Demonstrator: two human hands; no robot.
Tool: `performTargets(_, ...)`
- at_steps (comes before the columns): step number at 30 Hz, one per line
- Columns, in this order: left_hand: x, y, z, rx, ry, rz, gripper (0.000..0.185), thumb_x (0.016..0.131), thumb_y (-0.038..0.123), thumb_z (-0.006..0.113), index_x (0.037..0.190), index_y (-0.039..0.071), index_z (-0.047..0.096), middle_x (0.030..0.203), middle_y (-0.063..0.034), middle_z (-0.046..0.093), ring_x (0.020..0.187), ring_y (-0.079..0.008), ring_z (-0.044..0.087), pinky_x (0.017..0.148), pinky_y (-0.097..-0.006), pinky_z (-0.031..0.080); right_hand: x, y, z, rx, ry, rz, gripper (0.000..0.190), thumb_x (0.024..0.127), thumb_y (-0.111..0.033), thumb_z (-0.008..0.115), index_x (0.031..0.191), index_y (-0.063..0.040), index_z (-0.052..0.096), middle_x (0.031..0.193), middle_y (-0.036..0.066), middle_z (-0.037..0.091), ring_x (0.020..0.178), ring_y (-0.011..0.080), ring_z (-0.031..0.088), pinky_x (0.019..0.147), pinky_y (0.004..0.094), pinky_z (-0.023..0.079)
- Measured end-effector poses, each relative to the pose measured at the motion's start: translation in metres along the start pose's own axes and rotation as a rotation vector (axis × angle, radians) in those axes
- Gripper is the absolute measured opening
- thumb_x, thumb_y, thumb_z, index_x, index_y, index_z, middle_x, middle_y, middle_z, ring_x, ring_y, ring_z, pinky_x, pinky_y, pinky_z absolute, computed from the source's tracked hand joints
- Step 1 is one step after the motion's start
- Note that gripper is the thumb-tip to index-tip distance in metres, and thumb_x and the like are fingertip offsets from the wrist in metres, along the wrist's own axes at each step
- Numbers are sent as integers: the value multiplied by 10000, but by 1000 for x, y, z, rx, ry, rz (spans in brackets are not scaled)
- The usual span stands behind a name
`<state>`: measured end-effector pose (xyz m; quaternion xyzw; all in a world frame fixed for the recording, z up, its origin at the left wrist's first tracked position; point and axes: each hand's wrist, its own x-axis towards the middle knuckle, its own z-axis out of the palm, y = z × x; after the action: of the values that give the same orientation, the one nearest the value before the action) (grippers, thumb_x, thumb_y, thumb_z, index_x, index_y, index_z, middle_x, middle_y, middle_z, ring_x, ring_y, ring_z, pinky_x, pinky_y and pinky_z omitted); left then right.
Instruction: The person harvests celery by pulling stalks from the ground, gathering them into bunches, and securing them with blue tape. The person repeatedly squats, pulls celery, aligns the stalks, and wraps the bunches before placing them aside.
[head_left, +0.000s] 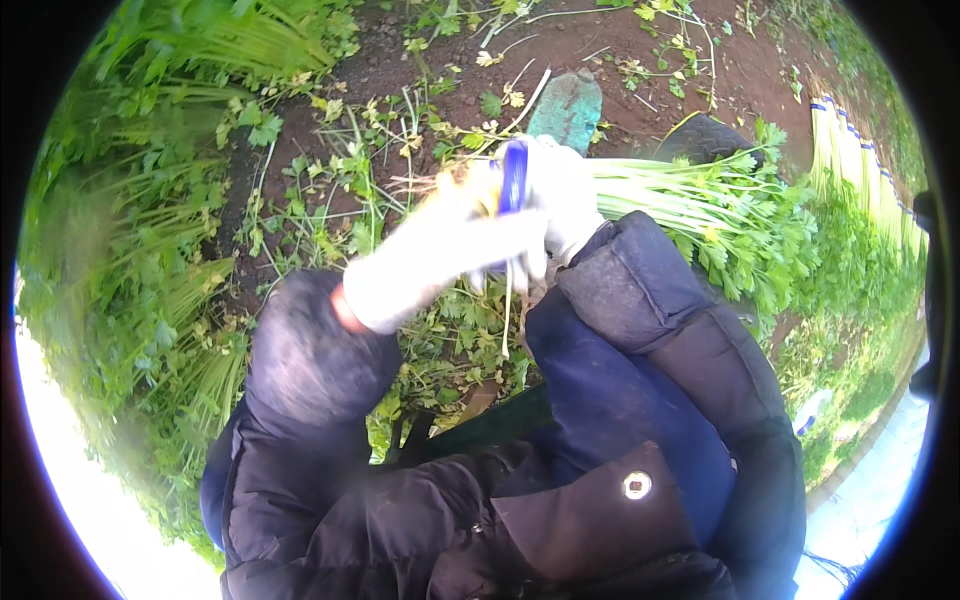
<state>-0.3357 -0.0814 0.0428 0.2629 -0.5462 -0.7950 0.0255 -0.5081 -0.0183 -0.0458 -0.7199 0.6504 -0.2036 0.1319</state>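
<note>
My right hand (566, 199), in a white glove, is closed around a bunch of celery (660, 184). The leafy tops point right; the thin roots stick out to the left. A blue band (514, 176) crosses the bunch near its root end, beside my right hand. My left hand (465, 240), in a white glove and blurred by motion, reaches across from the left and overlaps the root end and the band. Glare and blur hide its fingers, so its grip cannot be told. A loose pale stalk (508, 319) hangs below the hands.
Celery plants (127, 247) grow densely on the left. Cut leaves and stalks (337, 217) litter the brown soil. A worn green object with a rounded end (566, 109) lies beyond my hands, near a dark shoe tip (705, 139). Blue-banded celery bunches (862, 161) lie in a row at right.
</note>
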Motion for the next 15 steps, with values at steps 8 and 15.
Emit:
performTargets(8,137,-109,-103,1153,249,-91,318,995,298,541,1139,45,669,865,-51,713,715,-232,687,701,-367,553,-5,16,5,54,20,-66,369,639,-243,730,952,-107,589,898,80,587,882,272,607,741,394,503)
performTargets(15,20,-162,13,-339,462,-272,544,1060,507,356,912,77,653,625,-40,646,551,-151,642,454,-249,450,0,7,5,-53,1,-8,286,753,-272,696,970,-116,594,887,67,622,863,263,644,732,402,517)
